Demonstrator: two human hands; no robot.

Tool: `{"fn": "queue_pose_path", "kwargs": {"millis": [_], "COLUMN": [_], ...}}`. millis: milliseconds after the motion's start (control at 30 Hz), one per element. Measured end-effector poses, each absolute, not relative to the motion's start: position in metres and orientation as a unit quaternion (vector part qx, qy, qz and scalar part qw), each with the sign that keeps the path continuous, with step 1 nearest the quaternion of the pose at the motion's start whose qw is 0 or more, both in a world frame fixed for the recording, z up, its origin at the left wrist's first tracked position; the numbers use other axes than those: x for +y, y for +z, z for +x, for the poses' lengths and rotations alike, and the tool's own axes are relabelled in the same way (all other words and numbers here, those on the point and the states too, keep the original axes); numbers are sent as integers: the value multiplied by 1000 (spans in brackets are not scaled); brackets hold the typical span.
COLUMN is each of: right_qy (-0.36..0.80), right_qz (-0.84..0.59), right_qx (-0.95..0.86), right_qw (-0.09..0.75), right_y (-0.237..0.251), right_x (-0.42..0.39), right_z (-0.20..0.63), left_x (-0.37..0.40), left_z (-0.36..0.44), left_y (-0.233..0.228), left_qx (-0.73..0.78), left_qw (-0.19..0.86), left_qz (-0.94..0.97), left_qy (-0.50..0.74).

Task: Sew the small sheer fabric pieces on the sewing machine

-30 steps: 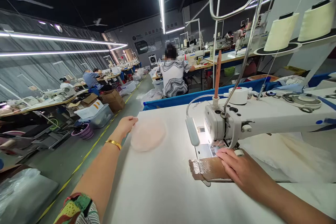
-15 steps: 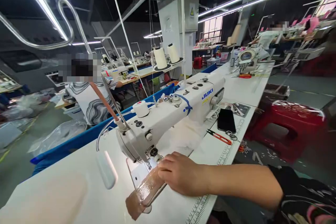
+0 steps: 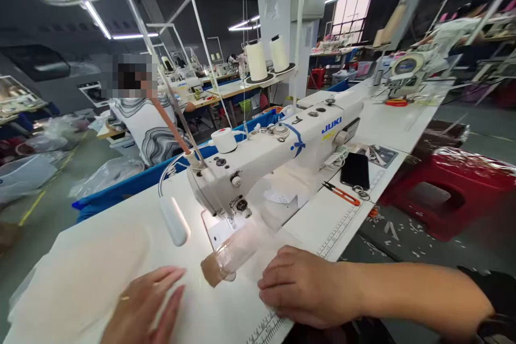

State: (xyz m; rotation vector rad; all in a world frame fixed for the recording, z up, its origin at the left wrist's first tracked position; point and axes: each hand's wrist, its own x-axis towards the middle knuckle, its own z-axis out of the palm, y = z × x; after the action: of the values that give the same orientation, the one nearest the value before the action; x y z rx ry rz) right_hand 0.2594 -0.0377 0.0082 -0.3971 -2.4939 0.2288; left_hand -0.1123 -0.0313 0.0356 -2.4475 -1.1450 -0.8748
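A white JUKI sewing machine (image 3: 278,153) stands on the white table, its lamp lighting the needle area. In front of the needle, a strip covered with shiny clear and brown tape (image 3: 228,258) lies on the machine bed. Sheer whitish fabric (image 3: 268,234) spreads from under the machine arm towards my right hand (image 3: 300,287), whose fingers are curled together at its near edge; the fingertips are partly hidden. My left hand (image 3: 143,306) is over the table at lower left, fingers apart and holding nothing. Beside it lies a pale, sheer fabric pile (image 3: 80,274).
Orange thread snips (image 3: 342,193) and a black phone (image 3: 355,170) lie right of the machine. A printed ruler (image 3: 342,231) runs along the table edge. Thread cones (image 3: 257,62) stand behind. A red stool (image 3: 447,188) is at right; a co-worker (image 3: 141,123) sits beyond.
My right hand has moved off the taped strip, towards the near table edge. My left hand has come into view at lower left. More sheer fabric shows beside the strip. The view has shifted.
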Motion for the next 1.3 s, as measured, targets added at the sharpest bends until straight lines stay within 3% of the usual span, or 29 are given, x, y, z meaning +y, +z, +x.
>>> {"fn": "queue_pose_path", "kwargs": {"millis": [133,300,433,533,600,700,800,900,1000,1133,1200,1300], "right_qy": [75,33,-85,-136,-86,25,70,94,40,-143,-147,-31], "right_qz": [-246,-376,-501,-457,-371,-275,-275,-325,-425,-546,-482,-308], "right_qx": [-914,-901,-846,-851,-889,-934,-933,-896,-843,-776,-817,-907], "right_qw": [315,213,162,221,254,226,222,288,326,281,279,286], "right_y": [7,5,21,31,30,18,5,11,32,54,54,45], "right_x": [-23,21,41,29,15,1,8,33,61,68,53,25], "right_z": [262,285,310,308,293,262,247,262,300,332,325,288], "left_x": [-45,-47,-55,-59,-58,-57,-58,-63,-66,-66,-65,-62], "left_z": [-55,-31,-41,-43,-40,-33,-29,-31,-37,-40,-39,-36], "left_y": [23,8,1,3,6,9,11,13,14,11,9,9], "left_qx": [-367,-380,-424,-419,-406,-394,-388,-394,-396,-397,-402,-409], "left_qw": [97,97,72,46,31,23,28,28,29,22,0,-39], "left_qz": [-888,-896,-880,-880,-884,-884,-881,-881,-881,-877,-875,-871], "left_qy": [-259,-207,-200,-217,-229,-252,-269,-261,-257,-270,-272,-269]}}
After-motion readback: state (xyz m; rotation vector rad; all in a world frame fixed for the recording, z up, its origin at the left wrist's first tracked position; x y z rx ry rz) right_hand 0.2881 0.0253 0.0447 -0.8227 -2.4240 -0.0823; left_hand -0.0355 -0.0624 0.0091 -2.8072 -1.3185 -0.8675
